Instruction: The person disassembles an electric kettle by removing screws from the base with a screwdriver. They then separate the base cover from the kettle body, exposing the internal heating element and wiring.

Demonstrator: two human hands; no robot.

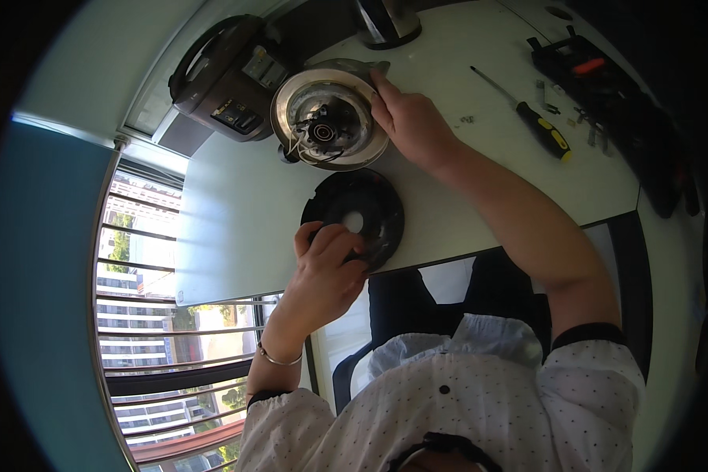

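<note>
Left hand (328, 263) curled on black round base plate (355, 214), gripping its 7 o'clock rim | white table (236, 212) bears all | upturned kettle base (329, 115) at 12 o'clock of plate, right hand (409, 118) grasping its 3 o'clock rim | dark appliance (228, 75) at 9 o'clock of kettle | screwdriver (531, 116) at 3 o'clock, apart

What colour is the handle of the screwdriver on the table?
Black and yellow, seen in the head view: screwdriver.

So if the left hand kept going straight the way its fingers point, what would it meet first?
The left hand already rests on the black round cover; past that, probably the upturned metal appliance base, though depth is unclear.
</note>
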